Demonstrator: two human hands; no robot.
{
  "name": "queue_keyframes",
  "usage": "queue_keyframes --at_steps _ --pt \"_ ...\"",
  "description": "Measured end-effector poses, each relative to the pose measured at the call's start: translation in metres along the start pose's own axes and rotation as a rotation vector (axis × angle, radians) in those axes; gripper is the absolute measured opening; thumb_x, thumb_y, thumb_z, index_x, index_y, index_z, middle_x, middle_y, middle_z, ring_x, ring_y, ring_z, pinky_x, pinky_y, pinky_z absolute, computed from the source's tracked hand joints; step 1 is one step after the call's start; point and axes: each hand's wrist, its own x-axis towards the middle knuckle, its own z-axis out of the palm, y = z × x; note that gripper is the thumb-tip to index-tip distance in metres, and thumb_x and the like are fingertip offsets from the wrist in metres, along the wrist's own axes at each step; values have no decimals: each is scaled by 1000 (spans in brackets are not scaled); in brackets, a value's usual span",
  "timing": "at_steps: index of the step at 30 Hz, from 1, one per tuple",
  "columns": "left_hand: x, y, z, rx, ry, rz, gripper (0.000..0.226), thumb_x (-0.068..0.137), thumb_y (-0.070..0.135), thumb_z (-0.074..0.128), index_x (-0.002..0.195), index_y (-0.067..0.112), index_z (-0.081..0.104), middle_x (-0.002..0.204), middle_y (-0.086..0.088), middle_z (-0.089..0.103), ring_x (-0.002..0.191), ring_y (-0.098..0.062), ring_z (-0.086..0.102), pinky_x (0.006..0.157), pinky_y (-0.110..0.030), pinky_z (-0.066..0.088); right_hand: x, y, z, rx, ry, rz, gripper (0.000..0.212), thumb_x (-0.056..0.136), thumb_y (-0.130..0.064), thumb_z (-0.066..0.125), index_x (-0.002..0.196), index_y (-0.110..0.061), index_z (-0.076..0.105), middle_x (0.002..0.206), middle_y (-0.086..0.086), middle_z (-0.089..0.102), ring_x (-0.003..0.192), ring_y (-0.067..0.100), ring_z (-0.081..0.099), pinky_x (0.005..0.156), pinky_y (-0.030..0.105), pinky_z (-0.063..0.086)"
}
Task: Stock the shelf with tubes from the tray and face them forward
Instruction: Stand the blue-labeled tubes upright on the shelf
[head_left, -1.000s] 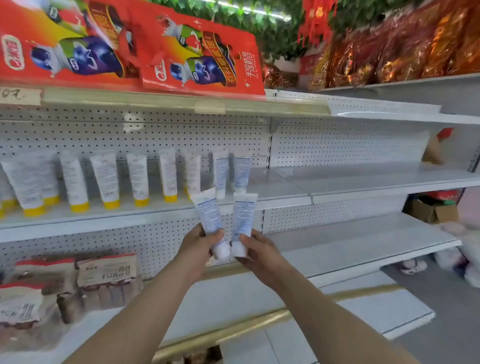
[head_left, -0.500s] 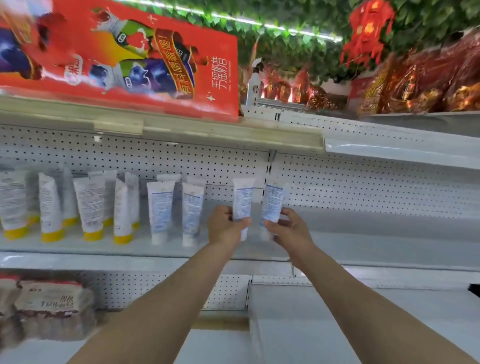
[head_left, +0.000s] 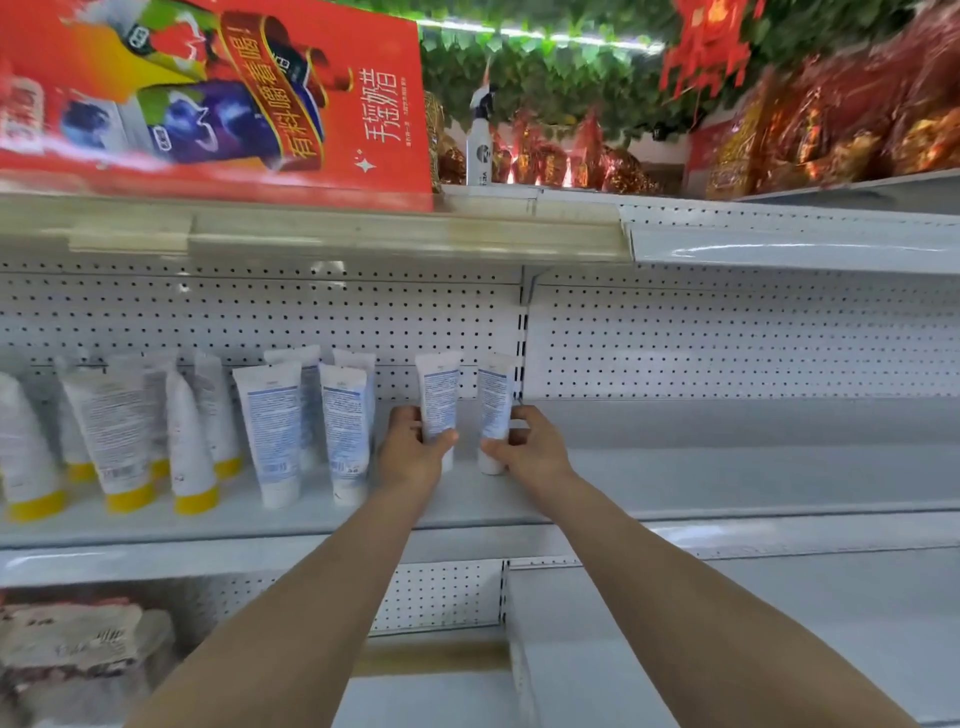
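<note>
Overhead, perhaps foil packets (head_left: 831, 130); white shelf (head_left: 727, 467).

The left hand (head_left: 410, 460) is covering the left tube's (head_left: 440, 392) lower half; the right tube (head_left: 495, 397) is hiding part of the right hand (head_left: 537, 452). At 11 o'clock the blurred red box (head_left: 218, 93) is running off the top edge.

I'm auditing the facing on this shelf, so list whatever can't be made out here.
Head view, tray: outside the frame.
Head view, print on the left tube and right tube: too small and blurred to read.
Head view, left tube's cap: hidden by the left hand, so contact with the shelf is unclear.
Head view, leftmost yellow-capped tube: cut by the left edge.
Head view, lower packs: blurred.
</note>
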Motion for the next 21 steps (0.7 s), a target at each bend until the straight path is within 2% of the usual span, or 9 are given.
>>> queue_keyframes --at_steps 3,8,13,17,21 --pt "8 -5 3 15 39 -13 33 78 20 77 98 17 51 93 -3 68 88 -24 66 81 -37 54 7 3 3 -34 7 -9 43 76 -23 81 110 -27 56 97 2 72 88 17 69 82 32 55" --pt "14 -9 11 44 109 1 32 78 20 77 97 17 52 89 -1 67 83 -23 66 78 -35 55 16 7 5 -81 21 11 42 75 -28 82 110 -27 59 99 0 73 89 15 70 86 33 56" --pt "15 -8 14 46 152 -9 31 80 17 75 96 20 48 89 0 63 82 -21 62 74 -26 45 13 8 5 -75 15 4 42 76 -30 81 112 -25 61 95 0 74 85 13 70 77 26 54" --pt "16 -10 15 56 166 -16 31 82 18 73 98 24 48 90 1 64 84 -23 64 77 -31 51 11 7 6 -58 18 -6 36 76 -29 80 107 -28 61 93 -3 74 84 12 70 79 29 56" --pt "17 -11 15 41 172 -5 32 81 18 75 101 23 51 92 -2 65 85 -24 65 78 -32 53 11 8 7 -36 8 -12 38 76 -29 80 110 -28 62 94 -4 74 84 11 70 81 30 56"
